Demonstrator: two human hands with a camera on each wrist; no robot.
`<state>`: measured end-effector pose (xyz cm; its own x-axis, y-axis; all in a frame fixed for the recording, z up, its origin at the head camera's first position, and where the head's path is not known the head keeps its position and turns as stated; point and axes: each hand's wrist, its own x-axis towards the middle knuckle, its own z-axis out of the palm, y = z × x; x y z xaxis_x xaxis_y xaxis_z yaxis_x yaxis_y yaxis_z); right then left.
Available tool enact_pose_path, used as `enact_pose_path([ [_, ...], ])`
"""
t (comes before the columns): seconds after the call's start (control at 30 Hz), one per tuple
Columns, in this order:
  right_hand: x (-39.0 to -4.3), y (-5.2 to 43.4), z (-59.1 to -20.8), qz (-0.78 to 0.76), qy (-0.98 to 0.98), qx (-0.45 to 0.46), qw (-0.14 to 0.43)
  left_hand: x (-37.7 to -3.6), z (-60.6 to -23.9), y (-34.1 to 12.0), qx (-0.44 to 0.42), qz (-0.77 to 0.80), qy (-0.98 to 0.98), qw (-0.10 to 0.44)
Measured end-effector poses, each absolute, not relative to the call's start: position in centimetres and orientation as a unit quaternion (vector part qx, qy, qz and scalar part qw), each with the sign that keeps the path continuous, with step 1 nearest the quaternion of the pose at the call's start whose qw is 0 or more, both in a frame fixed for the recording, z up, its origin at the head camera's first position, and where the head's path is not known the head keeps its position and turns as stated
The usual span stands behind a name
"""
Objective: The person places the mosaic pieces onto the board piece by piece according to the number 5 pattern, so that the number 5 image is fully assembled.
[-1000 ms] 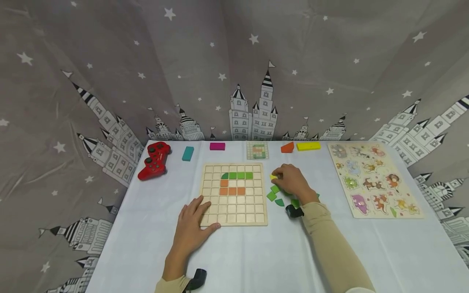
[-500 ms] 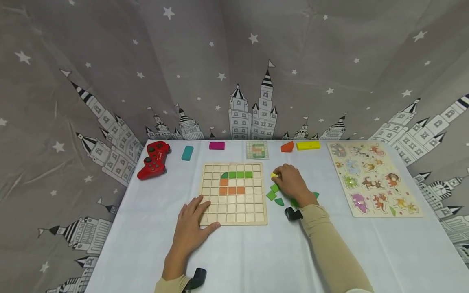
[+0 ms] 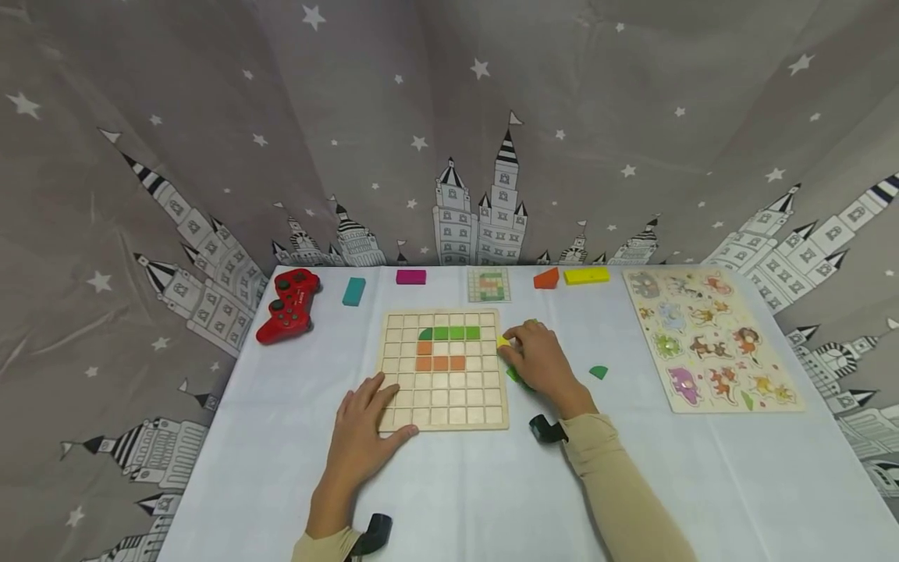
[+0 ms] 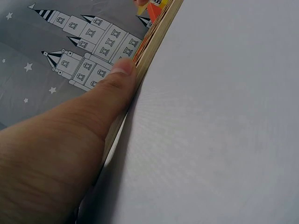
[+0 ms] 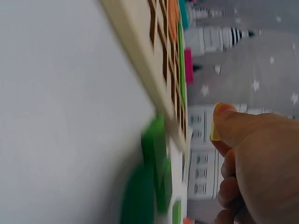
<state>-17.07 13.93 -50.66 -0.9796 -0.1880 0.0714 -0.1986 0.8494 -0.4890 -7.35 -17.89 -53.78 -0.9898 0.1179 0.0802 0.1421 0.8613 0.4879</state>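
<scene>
The wooden grid board (image 3: 442, 400) lies flat in front of me in the head view. Set in its cells are a dark green quarter-round tile (image 3: 425, 335), several light green tiles in a row and several orange tiles (image 3: 440, 364). My left hand (image 3: 363, 437) rests on the board's near left corner, fingers spread; the left wrist view has its thumb (image 4: 119, 77) along the frame. Between thumb and fingertips, my right hand (image 3: 542, 361) pinches a yellow tile (image 5: 215, 128), right beside the board's right edge. Green tiles (image 3: 518, 378) lie partly hidden beneath that hand.
A small pattern card (image 3: 489, 286) lies behind the board. Along the back stand teal (image 3: 354, 292), magenta (image 3: 410, 277), orange (image 3: 545, 279) and yellow (image 3: 586, 275) blocks. A red game controller (image 3: 288, 306) lies left, an animal puzzle (image 3: 709, 343) right. One green quarter-round tile (image 3: 598, 372) lies apart.
My right hand has moved left toward the board with the yellow tile, uncovering the quarter-round tile on the right and covering other green tiles. The left hand stays on the board.
</scene>
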Motion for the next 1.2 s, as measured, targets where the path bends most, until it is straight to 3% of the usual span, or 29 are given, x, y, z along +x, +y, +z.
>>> enact_pose_path([
  [0.43,-15.4,9.3,-51.5,0.209,-0.968,0.139,0.009,-7.4,-53.6,-17.8,-0.065,-0.262,-0.963,0.023],
  [1.2,-14.7,7.7,-51.9,0.235,-0.967,0.084,0.042,-7.3,-54.0,-18.0,-0.066,-0.260,-0.963,0.028],
])
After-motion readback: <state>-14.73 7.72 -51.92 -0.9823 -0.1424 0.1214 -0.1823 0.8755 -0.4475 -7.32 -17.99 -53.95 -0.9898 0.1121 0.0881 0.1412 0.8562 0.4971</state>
